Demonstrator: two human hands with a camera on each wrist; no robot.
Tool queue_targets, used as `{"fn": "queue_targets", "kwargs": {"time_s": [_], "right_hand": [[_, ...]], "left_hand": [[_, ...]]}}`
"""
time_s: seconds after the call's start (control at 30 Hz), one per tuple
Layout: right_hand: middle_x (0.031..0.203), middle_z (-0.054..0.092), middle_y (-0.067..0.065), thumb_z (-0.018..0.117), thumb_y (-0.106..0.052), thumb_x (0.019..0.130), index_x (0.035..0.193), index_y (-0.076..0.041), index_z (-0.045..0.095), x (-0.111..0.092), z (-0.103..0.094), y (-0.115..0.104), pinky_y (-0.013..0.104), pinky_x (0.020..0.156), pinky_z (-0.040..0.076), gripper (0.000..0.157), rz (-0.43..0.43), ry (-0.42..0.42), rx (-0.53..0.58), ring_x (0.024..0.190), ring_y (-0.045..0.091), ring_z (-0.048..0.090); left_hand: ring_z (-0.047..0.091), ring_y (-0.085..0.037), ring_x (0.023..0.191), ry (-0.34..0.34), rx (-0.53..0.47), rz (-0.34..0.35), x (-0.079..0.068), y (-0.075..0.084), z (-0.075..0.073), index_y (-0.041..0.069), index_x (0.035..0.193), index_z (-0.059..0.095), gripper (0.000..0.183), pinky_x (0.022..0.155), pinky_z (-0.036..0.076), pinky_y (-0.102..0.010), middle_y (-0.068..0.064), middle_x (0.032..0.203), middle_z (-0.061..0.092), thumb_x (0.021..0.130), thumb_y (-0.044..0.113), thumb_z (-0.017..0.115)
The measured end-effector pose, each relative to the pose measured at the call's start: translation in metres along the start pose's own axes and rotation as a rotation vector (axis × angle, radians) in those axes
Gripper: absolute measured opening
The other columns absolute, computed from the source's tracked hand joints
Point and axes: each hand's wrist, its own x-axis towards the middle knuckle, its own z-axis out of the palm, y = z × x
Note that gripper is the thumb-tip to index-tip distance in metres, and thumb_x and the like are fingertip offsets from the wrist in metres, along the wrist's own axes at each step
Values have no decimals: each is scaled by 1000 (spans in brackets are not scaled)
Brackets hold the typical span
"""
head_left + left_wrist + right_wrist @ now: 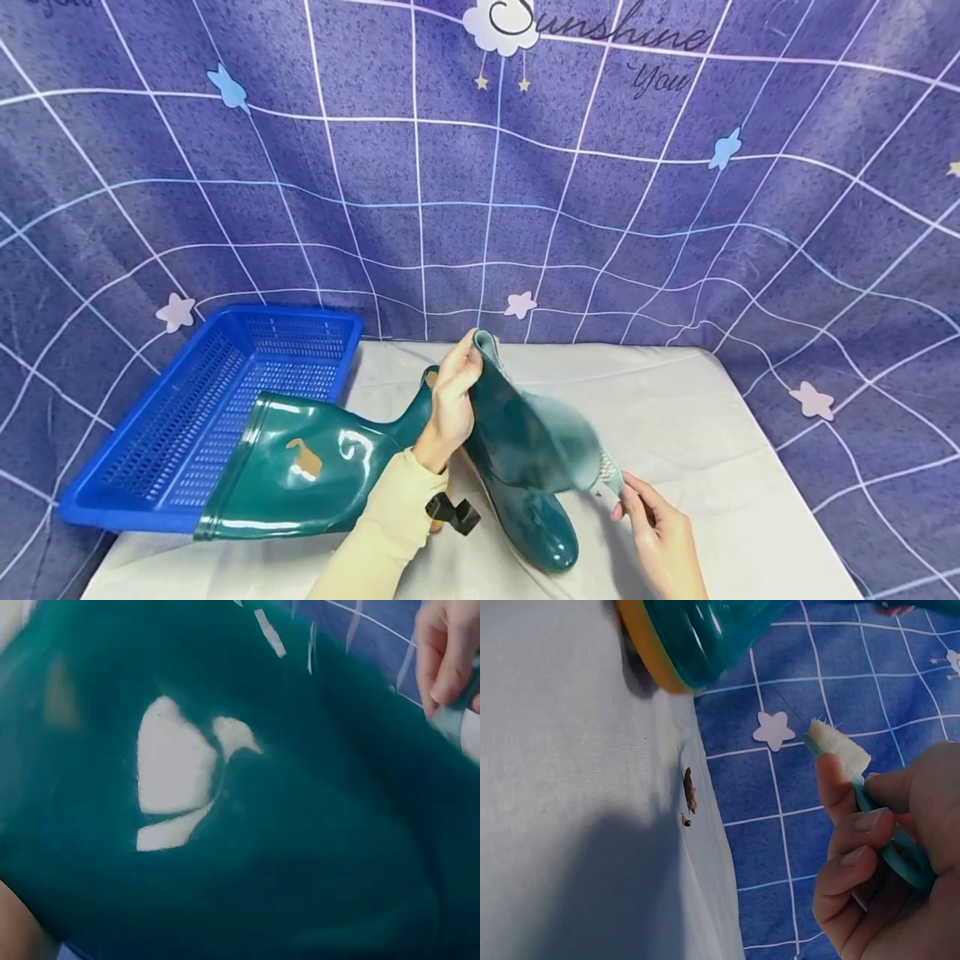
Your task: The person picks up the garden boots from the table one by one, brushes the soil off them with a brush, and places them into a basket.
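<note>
My left hand (452,396) grips the upper edge of a dark green rubber boot (543,529), whose shiny toe points down and to the right over the table. Its glossy green surface (300,825) fills most of the left wrist view. On the right, my right hand (660,533) holds a small teal brush (612,473) beside the boot's shaft. The right wrist view shows fingers curled round the handle, with the pale bristles (841,746) pointing up and away from the palm. The toe with its yellow sole (649,645) appears at the top there.
A second green boot (337,475) lies to the left, its shaft over the edge of a blue perforated basket (352,333). Brown crumbs of dirt (690,791) lie on the white cloth (675,400). A purple-blue grid-patterned curtain (450,167) hangs behind.
</note>
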Motion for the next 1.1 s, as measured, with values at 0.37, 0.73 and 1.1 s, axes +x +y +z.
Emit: {"fn": "queue_targets", "kwargs": {"time_s": [0.37,0.73,1.1], "right_hand": [[72,69,-11,61,-17,110,128,-5,75,1,6,5,19,62,47,26,12,-37,-5,65,14,64],[71,68,-12,60,-20,111,126,-9,77,-1,8,2,23,50,40,25,28,-69,-6,51,4,46],[69,67,-15,67,-8,105,120,-10,79,-10,26,-16,15,56,45,20,-59,-7,63,56,9,59]], "left_hand": [[22,-22,66,-205,-482,70,38,-38,14,18,79,32,32,69,21,-30,-2,67,25,93,40,50],[30,-18,67,8,-474,-33,46,-55,-7,19,78,40,21,78,34,-25,1,67,35,82,18,20],[52,-14,77,226,-288,-105,42,-78,-25,14,89,54,31,82,44,-25,2,78,52,84,26,26]]}}
